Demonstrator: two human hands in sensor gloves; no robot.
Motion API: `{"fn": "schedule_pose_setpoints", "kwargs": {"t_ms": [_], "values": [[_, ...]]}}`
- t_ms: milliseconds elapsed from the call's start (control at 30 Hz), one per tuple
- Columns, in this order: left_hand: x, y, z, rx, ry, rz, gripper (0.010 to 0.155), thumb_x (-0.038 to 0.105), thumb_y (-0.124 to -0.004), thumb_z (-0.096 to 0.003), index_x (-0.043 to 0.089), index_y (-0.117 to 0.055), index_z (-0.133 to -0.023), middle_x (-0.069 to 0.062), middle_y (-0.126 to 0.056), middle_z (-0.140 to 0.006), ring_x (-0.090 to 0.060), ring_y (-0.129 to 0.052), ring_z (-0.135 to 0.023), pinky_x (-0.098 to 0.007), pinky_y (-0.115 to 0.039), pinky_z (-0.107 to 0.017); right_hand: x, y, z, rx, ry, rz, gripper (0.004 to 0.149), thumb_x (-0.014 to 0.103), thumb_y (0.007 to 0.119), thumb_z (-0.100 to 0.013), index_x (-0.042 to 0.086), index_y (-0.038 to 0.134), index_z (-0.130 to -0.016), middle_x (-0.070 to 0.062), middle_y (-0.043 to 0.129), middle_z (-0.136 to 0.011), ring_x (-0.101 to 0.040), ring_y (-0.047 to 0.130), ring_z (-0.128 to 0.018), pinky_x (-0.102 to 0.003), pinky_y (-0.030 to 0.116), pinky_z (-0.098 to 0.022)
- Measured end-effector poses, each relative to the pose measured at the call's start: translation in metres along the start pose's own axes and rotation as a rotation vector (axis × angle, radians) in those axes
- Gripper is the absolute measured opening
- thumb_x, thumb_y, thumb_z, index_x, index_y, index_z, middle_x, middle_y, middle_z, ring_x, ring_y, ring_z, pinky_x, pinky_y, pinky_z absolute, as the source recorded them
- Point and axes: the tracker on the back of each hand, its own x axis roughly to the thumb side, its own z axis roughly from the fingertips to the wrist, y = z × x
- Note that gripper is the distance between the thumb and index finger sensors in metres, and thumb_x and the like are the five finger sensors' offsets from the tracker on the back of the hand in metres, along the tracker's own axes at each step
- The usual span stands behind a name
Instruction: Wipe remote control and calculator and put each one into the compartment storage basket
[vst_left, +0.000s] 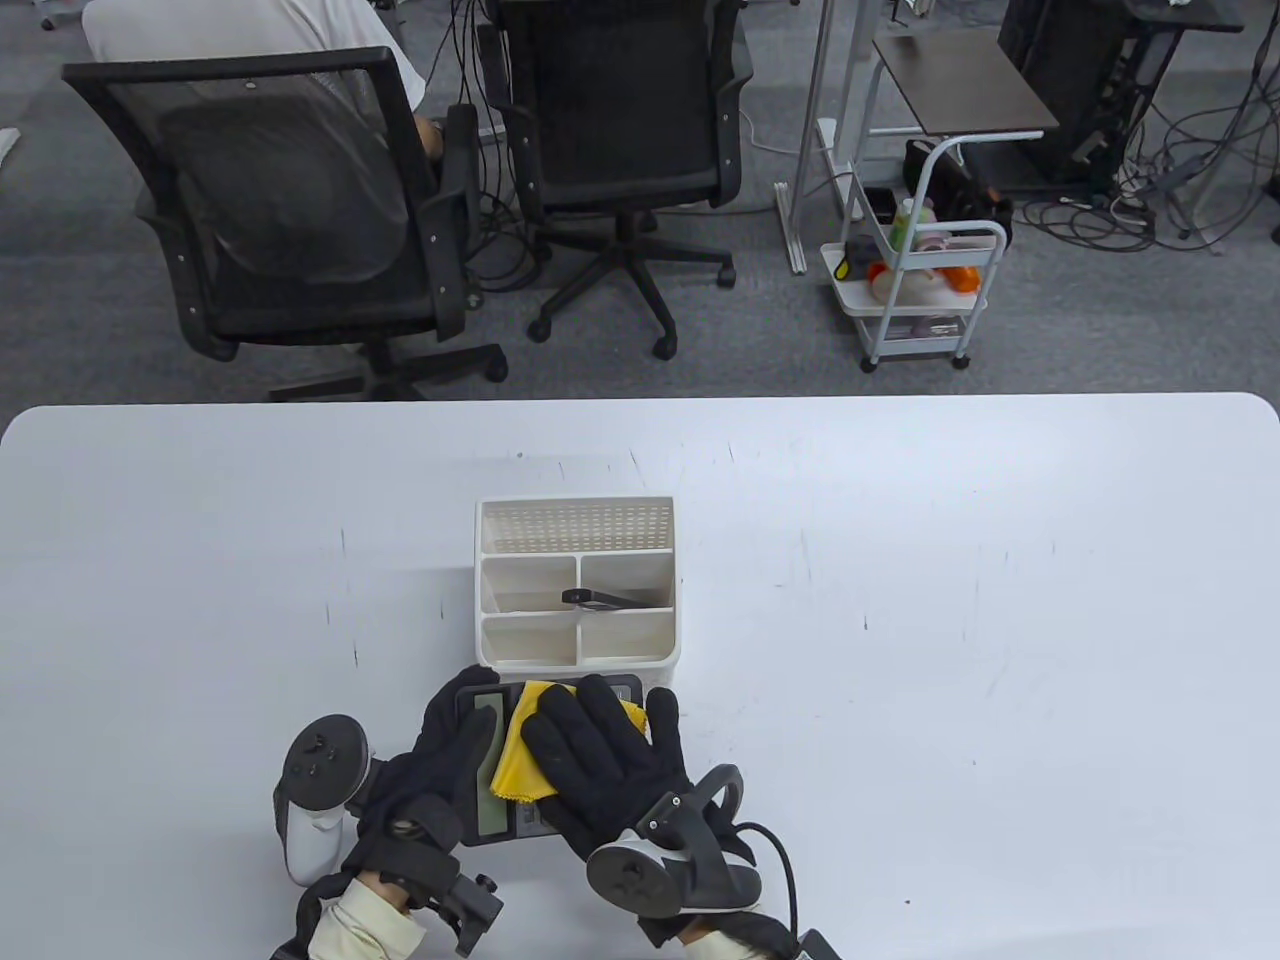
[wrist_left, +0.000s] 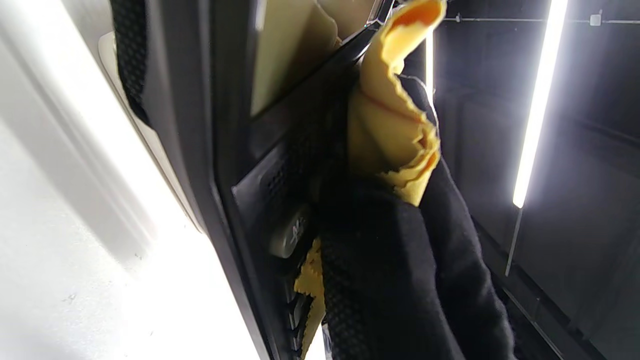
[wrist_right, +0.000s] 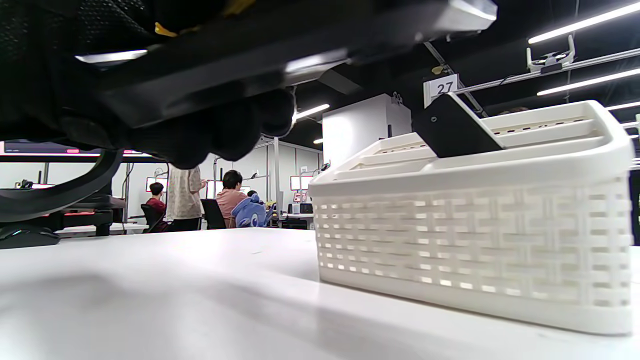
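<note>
While the left hand (vst_left: 440, 770) curls round the left edge of the calculator (vst_left: 497, 800), gripping it just above the table (vst_left: 950, 650), the right hand (vst_left: 600, 760) lies flat, fingers straight, pressing a yellow cloth (vst_left: 520, 765) onto the calculator's face (display and keys partly covered). Just beyond the fingertips stands the white compartment storage basket (vst_left: 577, 655), and in its middle-right compartment the black remote control (vst_left: 600, 598) leans tilted, one end above the rim.
</note>
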Motion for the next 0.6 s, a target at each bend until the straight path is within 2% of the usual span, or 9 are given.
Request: {"fn": "schedule_pose_setpoints", "kwargs": {"t_ms": [333, 600], "values": [[-0.001, 0.006, 0.002, 0.045, 0.006, 0.044, 0.057, 0.045, -0.053, -0.062, 0.023, -0.034, -0.111, -0.015, -0.074, -0.101, -0.035, -0.101, -0.073, -0.044, -0.092, -0.048, -0.019, -0.005, 0.008, -0.021, 0.1, -0.056, 0.06, 0.04, 0.058, -0.062, 0.015, 0.047, -0.115, -0.016, 0.04, -0.122, -0.042, 0.033, -0.108, -0.077, 0.03, -0.062], [-0.003, 0.009, 0.003, 0.052, 0.011, 0.039, 0.057, 0.045, -0.053, -0.0619, 0.023, -0.033, -0.111, -0.015, -0.073, -0.101, -0.035, -0.101, -0.073, -0.044, -0.092, -0.048, -0.001, 0.001, 0.007, 0.011, -0.009, -0.055, 0.06, 0.04, 0.059, -0.061, 0.015, 0.048, -0.115, -0.015, 0.041, -0.122, -0.042, 0.031, -0.109, -0.078, 0.028, -0.062]]}}
